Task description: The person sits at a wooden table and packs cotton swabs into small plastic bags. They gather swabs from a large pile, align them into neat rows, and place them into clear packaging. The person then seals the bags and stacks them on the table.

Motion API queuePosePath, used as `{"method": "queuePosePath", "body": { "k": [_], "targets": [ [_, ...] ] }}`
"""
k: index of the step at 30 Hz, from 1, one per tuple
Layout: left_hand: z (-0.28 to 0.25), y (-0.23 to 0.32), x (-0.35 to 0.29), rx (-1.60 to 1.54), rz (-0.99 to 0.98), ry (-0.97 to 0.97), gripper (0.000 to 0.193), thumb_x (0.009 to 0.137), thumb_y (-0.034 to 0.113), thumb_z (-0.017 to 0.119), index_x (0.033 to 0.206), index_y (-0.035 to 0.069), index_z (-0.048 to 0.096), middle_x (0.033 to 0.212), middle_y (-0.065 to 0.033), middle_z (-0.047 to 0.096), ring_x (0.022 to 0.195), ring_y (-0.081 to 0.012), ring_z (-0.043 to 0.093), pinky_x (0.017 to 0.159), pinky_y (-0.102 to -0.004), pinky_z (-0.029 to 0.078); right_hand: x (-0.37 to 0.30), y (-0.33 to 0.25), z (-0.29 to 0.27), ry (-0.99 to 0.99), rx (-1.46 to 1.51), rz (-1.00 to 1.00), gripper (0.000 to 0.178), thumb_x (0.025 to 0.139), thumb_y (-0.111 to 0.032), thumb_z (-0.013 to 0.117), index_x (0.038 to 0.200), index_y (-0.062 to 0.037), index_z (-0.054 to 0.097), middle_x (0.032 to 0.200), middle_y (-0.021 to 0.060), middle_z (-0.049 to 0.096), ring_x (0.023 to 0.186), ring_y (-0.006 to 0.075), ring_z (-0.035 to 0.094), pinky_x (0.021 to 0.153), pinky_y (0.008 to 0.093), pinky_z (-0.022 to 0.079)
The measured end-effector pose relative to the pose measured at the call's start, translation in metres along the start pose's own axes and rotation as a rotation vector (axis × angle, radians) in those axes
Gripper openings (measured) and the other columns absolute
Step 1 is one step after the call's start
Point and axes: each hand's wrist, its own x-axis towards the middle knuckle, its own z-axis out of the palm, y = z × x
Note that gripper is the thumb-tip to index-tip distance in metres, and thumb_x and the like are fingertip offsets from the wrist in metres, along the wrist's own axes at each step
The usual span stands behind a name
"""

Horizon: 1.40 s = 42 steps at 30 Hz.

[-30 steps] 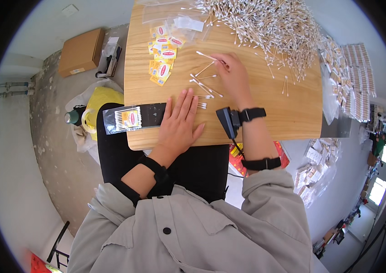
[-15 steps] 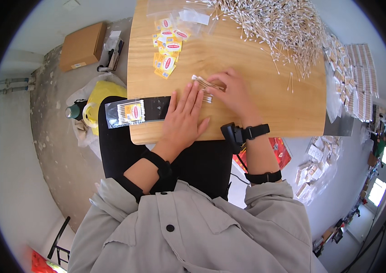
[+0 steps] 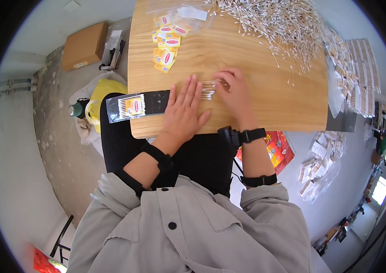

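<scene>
Handling cotton swabs (image 3: 209,93): likely light, stiff, snappable; pinch mid-shaft. Left hand (image 3: 183,108) lies flat, fingers extended, over them; right hand (image 3: 235,89), at its two o'clock, curls, hold unclear.

Brown cardboard box (image 3: 83,47), yellow bag (image 3: 112,87)

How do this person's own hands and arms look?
The left hand and right hand are gloveless. Black straps circle each wrist and forearm; a boxy black device sits at the right wrist, a dark cable showing below. The grey sleeves are rolled up.
</scene>
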Motion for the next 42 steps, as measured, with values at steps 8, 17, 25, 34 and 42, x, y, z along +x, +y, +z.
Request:
{"method": "queuePosePath", "body": {
  "k": [8,17,25,34,42],
  "targets": [
    [-0.012,0.002,0.021,0.142,-0.005,-0.110,0.105,0.073,0.063,0.068,0.148,-0.001,0.031,0.157,-0.0159,0.026,0.148,-0.0264,0.020,0.118,-0.0543,0.011,-0.004,0.002,0.007,0.084,-0.075,0.024,0.011,0.081,-0.008,0.072,0.092,-0.0051,0.070,0.094,0.0111,0.058,0.088,0.0266,0.061,0.077,0.0341,0.052],
    [-0.001,0.001,0.021,0.056,-0.021,-0.069,0.113,0.070,0.064,0.070,0.150,-0.002,0.025,0.158,-0.0181,0.023,0.148,-0.0281,0.018,0.117,-0.0554,0.012,0.012,-0.001,0.001,-0.006,-0.097,0.073,0.015,0.077,-0.012,0.074,0.092,-0.0080,0.072,0.087,0.0086,0.059,0.078,0.0237,0.062,0.071,0.0346,0.052],
    [-0.001,-0.004,0.027,0.036,-0.011,-0.068,0.115,0.068,0.065,0.071,0.149,-0.003,0.025,0.157,-0.0192,0.024,0.148,-0.0298,0.019,0.116,-0.0564,0.013,0.011,0.002,-0.011,-0.128,-0.165,0.034,0.022,0.079,-0.017,0.076,0.100,-0.0099,0.072,0.093,0.0069,0.058,0.084,0.0200,0.060,0.075,0.0315,0.051],
    [-0.002,0.001,0.035,0.077,-0.064,-0.128,0.117,0.069,0.069,0.068,0.150,-0.002,0.024,0.160,-0.0164,0.016,0.150,-0.0274,0.010,0.118,-0.0542,0.008,0.016,-0.004,-0.002,-0.037,-0.149,0.112,0.013,0.081,-0.015,0.072,0.092,-0.0084,0.072,0.086,0.0068,0.061,0.077,0.0199,0.062,0.071,0.0317,0.051],
    [0.002,-0.001,0.028,0.116,-0.012,-0.084,0.111,0.074,0.069,0.063,0.149,-0.004,0.026,0.159,-0.0173,0.021,0.149,-0.0280,0.016,0.118,-0.0539,0.010,0.023,0.002,-0.004,-0.095,-0.106,0.181,0.012,0.081,-0.018,0.071,0.088,-0.0089,0.072,0.084,0.0074,0.063,0.076,0.0221,0.064,0.070,0.0339,0.052]
  ]
}}
